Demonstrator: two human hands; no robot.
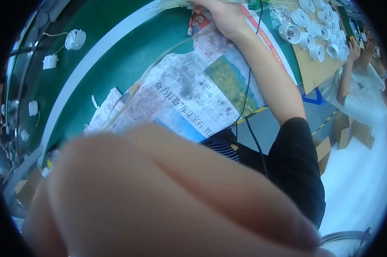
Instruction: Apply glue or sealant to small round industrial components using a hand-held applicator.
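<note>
My left hand [129, 188] is very close and badly blurred, filling the lower part of the view. Its fingers cannot be made out, nor whether it holds anything. From the right, out of a black sleeve, my right arm reaches across to the top edge. My right hand [227, 19] is there above the newspaper sheet [180, 85], its fingertips mostly cut off by the frame, beside something pale I cannot make out. The newspaper lies on a green work surface [103, 90]. A clear thin tube [148, 68] curves over the paper.
Many white round housings [300, 18] stand on brown cardboard at the upper right. Other white parts with wires [75, 39] sit on green at the left. A dark cable [248, 81] hangs beside my right arm. A co-worker's hand [354, 49] and cardboard boxes [352, 132] are at the right.
</note>
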